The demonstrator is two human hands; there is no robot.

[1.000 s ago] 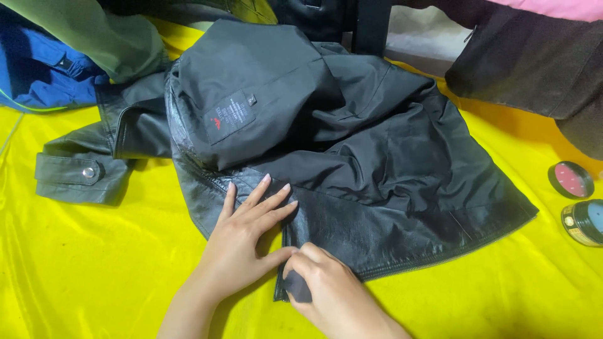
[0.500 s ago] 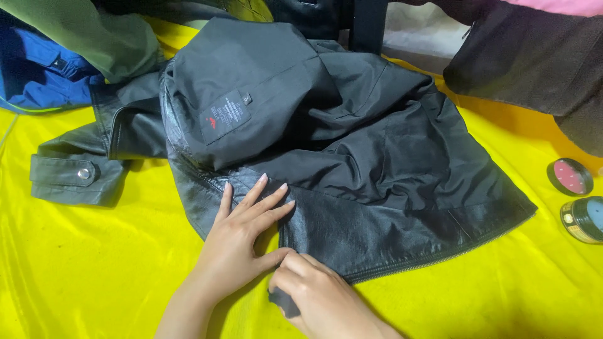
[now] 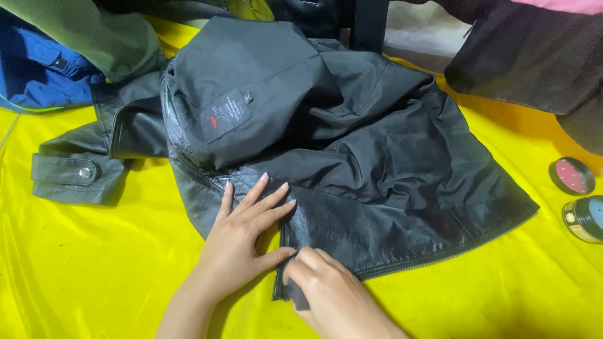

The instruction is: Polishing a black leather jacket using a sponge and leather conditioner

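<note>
The left hand [image 3: 242, 235] lies flat with open, spread fingers on the black jacket [image 3: 339, 163], which is spread on the yellow cloth [image 3: 94, 270], while the right hand [image 3: 326, 295], fingers curled closed, pinches the jacket's lower edge beside it.

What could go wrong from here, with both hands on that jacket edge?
1. The right hand pinches only the black leather jacket's lower edge while the left hand presses flat beside it; the yellow cloth underneath looks slick and creased, so the jacket may slide.
2. The two small round tins lie near the hem at the right; a tug there might knock them.
</note>
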